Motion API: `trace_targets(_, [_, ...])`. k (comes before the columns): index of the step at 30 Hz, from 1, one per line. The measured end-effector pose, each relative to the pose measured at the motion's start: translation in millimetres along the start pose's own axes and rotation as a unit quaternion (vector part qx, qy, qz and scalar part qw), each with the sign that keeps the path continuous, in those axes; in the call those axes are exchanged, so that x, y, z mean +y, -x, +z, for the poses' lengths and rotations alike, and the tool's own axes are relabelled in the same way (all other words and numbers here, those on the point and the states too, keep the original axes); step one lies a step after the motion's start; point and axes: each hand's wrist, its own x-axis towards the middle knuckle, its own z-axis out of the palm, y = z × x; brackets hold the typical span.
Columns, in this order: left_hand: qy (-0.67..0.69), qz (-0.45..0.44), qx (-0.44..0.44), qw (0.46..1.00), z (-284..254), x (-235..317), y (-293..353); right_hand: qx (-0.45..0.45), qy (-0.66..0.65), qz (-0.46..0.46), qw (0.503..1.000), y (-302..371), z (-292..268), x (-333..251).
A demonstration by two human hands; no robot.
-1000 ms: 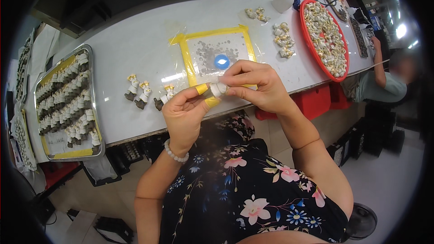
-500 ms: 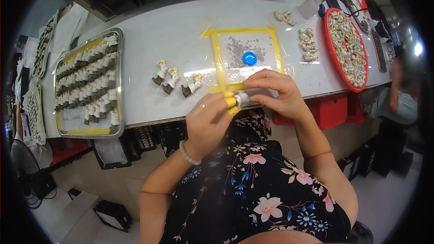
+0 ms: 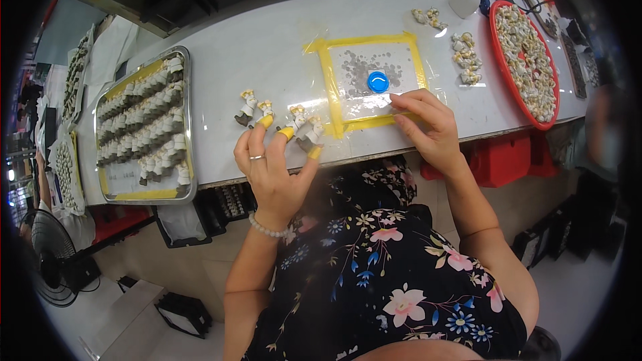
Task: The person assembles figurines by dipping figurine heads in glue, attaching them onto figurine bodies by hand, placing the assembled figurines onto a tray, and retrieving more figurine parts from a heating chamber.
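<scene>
Several small white figurines with yellowish tops and dark grey bases stand in a loose group on the white table. My left hand (image 3: 273, 164), with yellow covers on some fingertips and a ring, spreads its fingers just in front of them. The nearest figurine (image 3: 310, 134) sits between its index finger and thumb, slightly blurred; no grip shows. Another figurine (image 3: 247, 105) stands at the group's far left. My right hand (image 3: 431, 132) hovers by the near right side of a yellow-taped square (image 3: 332, 87), thumb and index finger apart. A round blue lid-like disc (image 3: 378, 81) lies on that square.
At left, a metal tray (image 3: 190, 160) bears rows of similar figurines. To the right, a red oval basket (image 3: 498, 60) is full of small white-and-yellow pieces. Loose pieces (image 3: 466, 59) lie beside it, near a translucent bottle (image 3: 464, 3). A black fan (image 3: 48, 257) stands lower left.
My left hand has moved left, away from the right, and its figurine now stands beside the others with the fingers spread. My right hand has shifted slightly right and is free of it.
</scene>
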Motion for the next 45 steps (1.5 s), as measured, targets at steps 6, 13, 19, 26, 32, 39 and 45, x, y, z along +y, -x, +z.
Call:
trace_targets(6, [-0.038,0.014,-0.059,0.997,3.8,-1.0,0.6,-0.023,0.004,0.006,1.0,-1.6,-2.3,0.6])
trace_targets(13, [-0.04,0.015,-0.036,0.998,-3.9,-13.9,7.5,-0.023,0.004,0.005,1.0,-2.3,-2.4,0.4])
trace_targets(19, [-0.037,0.003,-0.022,0.999,-7.0,-18.2,2.1,-0.023,0.007,0.006,1.0,-2.7,-2.0,1.2])
trace_targets(26, [-0.02,-0.008,-0.047,0.999,-7.2,-14.1,9.4,-0.023,0.006,0.01,1.0,-2.8,-1.2,0.6])
trace_targets(32, [-0.022,-0.002,-0.044,0.999,-15.6,-17.2,10.7,-0.002,0.008,0.0,1.0,-2.8,0.1,3.2])
trace_targets(39, [0.006,-0.037,-0.03,0.999,-15.5,-20.5,13.9,-0.023,0.016,-0.001,1.0,-3.2,-1.9,3.3])
trace_targets(45, [-0.043,-0.06,-0.052,0.996,-25.0,-17.5,1.6,-0.006,0.01,0.013,1.0,-3.2,-0.2,2.6])
